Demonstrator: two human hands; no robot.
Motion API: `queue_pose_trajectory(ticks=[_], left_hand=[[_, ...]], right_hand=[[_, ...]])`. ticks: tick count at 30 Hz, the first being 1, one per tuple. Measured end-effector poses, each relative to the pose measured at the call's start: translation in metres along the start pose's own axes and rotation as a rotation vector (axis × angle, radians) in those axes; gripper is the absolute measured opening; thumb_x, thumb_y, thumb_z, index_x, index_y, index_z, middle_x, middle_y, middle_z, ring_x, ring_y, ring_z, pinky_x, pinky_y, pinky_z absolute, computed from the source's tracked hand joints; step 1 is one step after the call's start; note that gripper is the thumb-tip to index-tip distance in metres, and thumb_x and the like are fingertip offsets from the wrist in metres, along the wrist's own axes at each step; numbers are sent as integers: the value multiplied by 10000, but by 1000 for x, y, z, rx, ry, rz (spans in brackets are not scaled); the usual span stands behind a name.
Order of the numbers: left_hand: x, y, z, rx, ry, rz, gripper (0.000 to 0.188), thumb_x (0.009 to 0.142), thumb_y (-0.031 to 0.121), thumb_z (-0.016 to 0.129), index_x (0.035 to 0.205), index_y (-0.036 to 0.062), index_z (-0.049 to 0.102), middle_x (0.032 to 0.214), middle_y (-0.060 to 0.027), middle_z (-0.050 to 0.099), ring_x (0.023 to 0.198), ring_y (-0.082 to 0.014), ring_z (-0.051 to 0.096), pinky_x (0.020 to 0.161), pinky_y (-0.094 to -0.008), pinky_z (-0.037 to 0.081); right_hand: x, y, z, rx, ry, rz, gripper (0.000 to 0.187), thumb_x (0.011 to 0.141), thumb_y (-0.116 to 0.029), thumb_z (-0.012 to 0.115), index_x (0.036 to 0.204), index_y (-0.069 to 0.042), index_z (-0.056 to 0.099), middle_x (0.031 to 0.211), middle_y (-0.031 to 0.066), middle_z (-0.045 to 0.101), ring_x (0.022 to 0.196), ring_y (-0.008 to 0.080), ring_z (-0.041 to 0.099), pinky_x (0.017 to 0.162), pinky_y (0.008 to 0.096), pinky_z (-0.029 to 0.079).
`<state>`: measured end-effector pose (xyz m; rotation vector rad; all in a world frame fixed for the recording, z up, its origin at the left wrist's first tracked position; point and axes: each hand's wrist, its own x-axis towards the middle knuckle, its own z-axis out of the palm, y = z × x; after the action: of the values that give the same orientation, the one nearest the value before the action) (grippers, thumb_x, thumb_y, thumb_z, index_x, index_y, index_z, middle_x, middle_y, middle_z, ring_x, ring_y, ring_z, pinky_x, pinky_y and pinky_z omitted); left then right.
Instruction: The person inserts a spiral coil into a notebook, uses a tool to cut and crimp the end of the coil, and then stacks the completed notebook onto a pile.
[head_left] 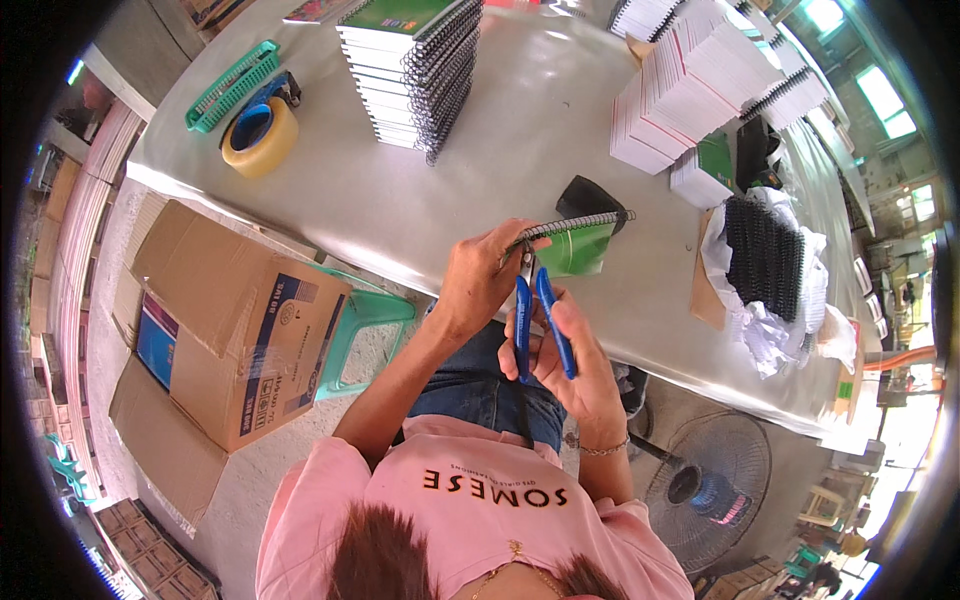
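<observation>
My left hand (478, 283) grips one end of a green spiral notebook (582, 247) at the table's near edge. Its dark wire coil runs along the upper side, tilted up to the right. Blue-handled cutting pliers (523, 325) are in my right hand (580, 370), with the handles spread apart. The jaws touch or almost touch the coil end beside my left fingers; whether they close on the wire is too small to tell. Just behind the notebook lies a black piece (592, 198), partly covered by it.
Stacked spiral notebooks (400, 90) stand at the back. A tape roll (262, 140) and green basket (235, 85) lie left. Page stacks (680, 95) and black coils (765, 255) fill the right. Below are an open carton (290, 350), a green stool (370, 335) and a fan (705, 485).
</observation>
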<state>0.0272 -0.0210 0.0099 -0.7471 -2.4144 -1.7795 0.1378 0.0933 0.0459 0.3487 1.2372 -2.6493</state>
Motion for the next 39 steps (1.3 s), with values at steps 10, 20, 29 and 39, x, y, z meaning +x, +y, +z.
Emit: queue_pose_trajectory(ticks=[10, 20, 29, 39], left_hand=[[41, 68, -65, -93, 349, -11, 256, 895, 165, 691, 1092, 4, 667, 639, -29, 572, 616, -42, 523, 562, -240, 474], [174, 78, -184, -215, 387, 182, 274, 955, 243, 572, 1071, 7, 652, 891, -25, 594, 754, -67, 501, 709, -236, 426], [268, 83, -220, 512, 78, 594, 239, 962, 70, 421, 1088, 44, 623, 973, -71, 602, 928, -170, 547, 826, -300, 448], [299, 69, -165, 614, -497, 380, 434, 898, 256, 307, 937, 54, 689, 1010, -130, 625, 978, -246, 527, 956, -353, 378]], right_hand=[[12, -47, -116, -1220, 656, -686, 402, 949, -182, 583, 1322, -79, 476, 1196, 116, 521, 1055, 242, 528, 914, 381, 429], [23, -40, -160, -1742, 981, -683, 404, 874, -222, 633, 1264, -153, 552, 1319, 187, 471, 1235, 375, 427, 1063, 530, 276], [20, -42, -143, -1680, 992, -645, 382, 884, -232, 629, 1248, -149, 554, 1321, 175, 471, 1228, 386, 414, 1045, 530, 282], [19, -45, -142, -1672, 961, -646, 385, 883, -229, 624, 1252, -149, 552, 1301, 169, 484, 1214, 389, 417, 1038, 524, 277]])
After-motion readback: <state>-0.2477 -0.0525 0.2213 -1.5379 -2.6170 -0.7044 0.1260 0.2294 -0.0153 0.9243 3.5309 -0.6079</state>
